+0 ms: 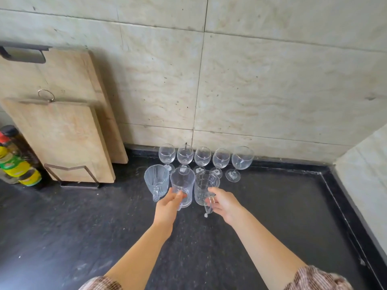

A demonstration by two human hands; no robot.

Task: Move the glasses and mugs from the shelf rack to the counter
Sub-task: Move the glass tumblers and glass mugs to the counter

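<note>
Several clear wine glasses [202,156] stand in a row on the black counter [272,206] against the tiled wall. In front of them stand three clear glass mugs. The frosted mug [156,180] on the left stands alone, its handle toward me. My left hand [168,206] grips the handle of the plain middle mug [181,183]. My right hand [223,204] holds the handle of the patterned right mug [206,185]. Both held mugs rest upright on the counter. The shelf rack is out of view.
Two wooden cutting boards [62,132] lean on the wall in a wire stand [79,181] at the left. Bottles [14,162] stand at the far left edge. A tiled side wall [364,174] bounds the counter on the right.
</note>
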